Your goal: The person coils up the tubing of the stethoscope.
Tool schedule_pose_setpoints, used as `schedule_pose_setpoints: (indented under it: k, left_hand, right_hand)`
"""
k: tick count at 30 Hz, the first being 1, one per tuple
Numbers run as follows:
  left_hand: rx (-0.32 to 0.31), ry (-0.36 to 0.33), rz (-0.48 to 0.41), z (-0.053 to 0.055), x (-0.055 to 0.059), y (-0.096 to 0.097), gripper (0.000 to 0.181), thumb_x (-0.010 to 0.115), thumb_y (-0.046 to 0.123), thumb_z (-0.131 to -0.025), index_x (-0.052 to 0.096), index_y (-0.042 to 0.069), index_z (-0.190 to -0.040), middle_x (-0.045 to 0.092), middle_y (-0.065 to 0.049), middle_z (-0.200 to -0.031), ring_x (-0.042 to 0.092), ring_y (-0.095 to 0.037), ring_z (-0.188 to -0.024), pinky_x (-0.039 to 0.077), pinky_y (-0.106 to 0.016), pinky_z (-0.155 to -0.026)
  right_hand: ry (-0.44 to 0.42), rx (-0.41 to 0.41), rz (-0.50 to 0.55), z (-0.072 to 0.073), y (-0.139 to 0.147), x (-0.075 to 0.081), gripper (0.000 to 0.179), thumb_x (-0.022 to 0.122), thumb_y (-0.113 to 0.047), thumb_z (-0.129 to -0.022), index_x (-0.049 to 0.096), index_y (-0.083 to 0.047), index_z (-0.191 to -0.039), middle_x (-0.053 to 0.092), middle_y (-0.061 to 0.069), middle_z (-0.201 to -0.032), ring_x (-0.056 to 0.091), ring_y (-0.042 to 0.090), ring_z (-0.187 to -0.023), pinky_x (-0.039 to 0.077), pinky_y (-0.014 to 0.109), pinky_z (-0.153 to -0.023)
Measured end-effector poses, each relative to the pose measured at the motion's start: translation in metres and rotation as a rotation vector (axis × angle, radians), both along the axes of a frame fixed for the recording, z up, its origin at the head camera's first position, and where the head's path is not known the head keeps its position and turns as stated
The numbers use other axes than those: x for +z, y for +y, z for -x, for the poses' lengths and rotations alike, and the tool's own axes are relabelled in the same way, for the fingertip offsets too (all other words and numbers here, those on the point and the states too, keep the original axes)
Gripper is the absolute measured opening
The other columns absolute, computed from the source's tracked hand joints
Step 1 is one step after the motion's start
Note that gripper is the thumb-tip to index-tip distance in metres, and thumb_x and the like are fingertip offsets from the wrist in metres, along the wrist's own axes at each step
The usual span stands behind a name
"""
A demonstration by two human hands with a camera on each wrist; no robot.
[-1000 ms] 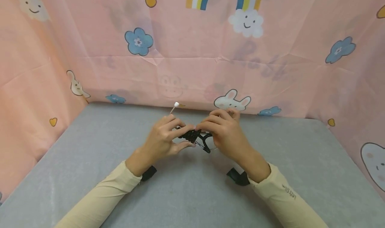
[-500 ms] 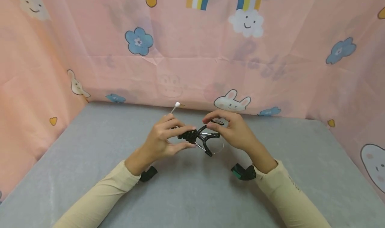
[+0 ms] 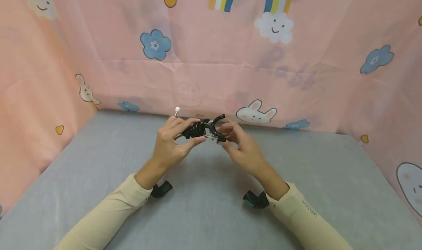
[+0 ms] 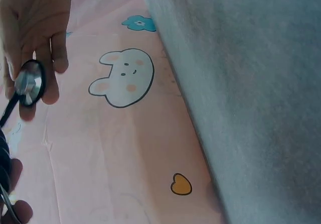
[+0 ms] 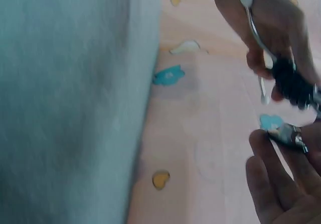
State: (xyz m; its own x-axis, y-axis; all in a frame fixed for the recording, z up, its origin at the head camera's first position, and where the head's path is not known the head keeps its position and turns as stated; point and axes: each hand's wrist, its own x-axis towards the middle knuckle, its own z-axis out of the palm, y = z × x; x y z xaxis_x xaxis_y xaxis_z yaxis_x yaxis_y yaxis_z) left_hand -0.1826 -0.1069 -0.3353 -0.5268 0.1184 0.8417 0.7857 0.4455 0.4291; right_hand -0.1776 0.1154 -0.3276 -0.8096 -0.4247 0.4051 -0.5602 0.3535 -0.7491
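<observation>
A stethoscope (image 3: 194, 129), its black tubing wound into a tight coil, is held above the table between both hands. The left hand (image 3: 168, 143) grips the coil, with thumb below and fingers over the top. A white eartip (image 3: 177, 109) sticks up behind that hand; metal ear tubes (image 5: 256, 30) show in the right wrist view. At the other end, the right hand (image 3: 245, 151) pinches the stethoscope's end between thumb and fingers. The round, shiny chest piece (image 4: 30, 83) lies against the right fingers in the left wrist view. Part of the coil is covered by the left fingers.
A grey cloth-covered table (image 3: 197, 213) spreads beneath the hands. Pink printed curtain (image 3: 211, 81) hangs along the back and both sides. Black wrist devices (image 3: 161, 189) are worn under both wrists.
Both hands have lifted the stethoscope up and slightly left, and it has tilted. The right hand has shifted from above the black loops to the near end, with its thumb underneath.
</observation>
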Motion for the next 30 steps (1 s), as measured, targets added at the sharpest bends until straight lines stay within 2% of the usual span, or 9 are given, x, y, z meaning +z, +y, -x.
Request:
schedule_pose_setpoints:
  k: [1, 4, 5, 8, 11, 13, 19, 27, 30]
  left_hand:
    - [0.021, -0.007, 0.010, 0.000, 0.000, 0.000, 0.046, 0.091, 0.019, -0.068, 0.076, 0.008, -0.110, 0.063, -0.005, -0.076, 0.047, -0.016, -0.074, 0.039, -0.027, -0.065]
    - [0.093, -0.037, 0.056, -0.002, 0.002, -0.001, 0.056, 0.089, 0.024, -0.071, 0.071, 0.010, -0.123, 0.064, -0.005, -0.078, 0.048, -0.016, -0.074, 0.050, -0.033, -0.081]
    - [0.120, -0.049, 0.078, -0.002, 0.002, -0.001, 0.059, 0.088, 0.025, -0.073, 0.069, 0.012, -0.127, 0.064, -0.005, -0.078, 0.047, -0.016, -0.073, 0.050, -0.035, -0.080]
    - [0.192, -0.087, 0.150, -0.005, 0.004, 0.000, 0.060, 0.083, 0.030, -0.077, 0.065, 0.019, -0.133, 0.058, -0.003, -0.075, 0.043, -0.014, -0.070, 0.050, -0.034, -0.073]
    - [0.248, -0.111, 0.203, -0.008, 0.006, 0.000, 0.049, 0.080, 0.033, -0.081, 0.069, 0.023, -0.128, 0.051, -0.001, -0.075, 0.038, -0.013, -0.066, 0.034, -0.028, -0.053]
    - [0.274, -0.127, 0.209, -0.009, 0.006, 0.001, 0.044, 0.079, 0.033, -0.082, 0.071, 0.022, -0.124, 0.053, -0.001, -0.077, 0.040, -0.012, -0.065, 0.034, -0.027, -0.051]
    - [0.319, -0.145, 0.225, -0.008, 0.006, 0.002, 0.039, 0.078, 0.035, -0.083, 0.073, 0.021, -0.119, 0.055, -0.001, -0.079, 0.042, -0.014, -0.062, 0.034, -0.028, -0.049]
    - [0.346, -0.099, 0.247, -0.008, 0.003, 0.005, 0.041, 0.080, 0.034, -0.081, 0.074, 0.018, -0.119, 0.052, -0.002, -0.076, 0.040, -0.014, -0.062, 0.031, -0.026, -0.048]
    - [0.355, -0.065, 0.257, -0.008, 0.001, 0.006, 0.041, 0.081, 0.034, -0.081, 0.074, 0.018, -0.118, 0.052, -0.002, -0.075, 0.042, -0.016, -0.062, 0.032, -0.026, -0.049]
  right_hand:
    - [-0.016, 0.015, -0.007, -0.002, -0.003, -0.001, 0.031, 0.063, -0.005, -0.096, 0.049, -0.006, -0.124, 0.065, 0.012, -0.124, 0.067, 0.024, -0.110, 0.055, 0.040, -0.093]
    - [-0.061, 0.068, -0.025, -0.008, -0.012, -0.005, 0.044, 0.070, -0.003, -0.091, 0.047, -0.005, -0.129, 0.064, 0.012, -0.128, 0.068, 0.024, -0.111, 0.056, 0.034, -0.090]
    - [-0.070, 0.082, -0.027, -0.009, -0.015, -0.007, 0.048, 0.071, -0.001, -0.089, 0.046, -0.004, -0.131, 0.063, 0.012, -0.129, 0.068, 0.024, -0.112, 0.056, 0.032, -0.089]
    - [-0.067, 0.103, -0.022, -0.012, -0.021, -0.010, 0.057, 0.071, -0.001, -0.089, 0.043, -0.004, -0.138, 0.062, 0.011, -0.131, 0.069, 0.021, -0.110, 0.055, 0.029, -0.084]
    - [-0.040, 0.102, 0.005, -0.015, -0.024, -0.014, 0.056, 0.071, -0.002, -0.090, 0.043, -0.004, -0.137, 0.065, 0.011, -0.127, 0.072, 0.020, -0.101, 0.054, 0.027, -0.079]
    - [-0.005, 0.093, 0.024, -0.016, -0.026, -0.017, 0.054, 0.072, -0.004, -0.089, 0.045, -0.005, -0.135, 0.068, 0.011, -0.123, 0.074, 0.019, -0.096, 0.055, 0.027, -0.077]
    - [0.122, 0.021, 0.045, -0.019, -0.028, -0.022, 0.040, 0.072, -0.010, -0.089, 0.053, -0.012, -0.125, 0.070, 0.005, -0.111, 0.073, 0.012, -0.080, 0.057, 0.029, -0.069]
    - [0.145, -0.073, 0.104, -0.022, -0.028, -0.021, 0.030, 0.069, -0.005, -0.089, 0.057, -0.006, -0.117, 0.077, 0.009, -0.100, 0.073, 0.011, -0.071, 0.056, 0.027, -0.070]
    - [0.172, -0.127, 0.106, -0.023, -0.029, -0.020, 0.026, 0.069, -0.004, -0.090, 0.059, -0.005, -0.114, 0.078, 0.009, -0.095, 0.072, 0.011, -0.067, 0.055, 0.025, -0.064]
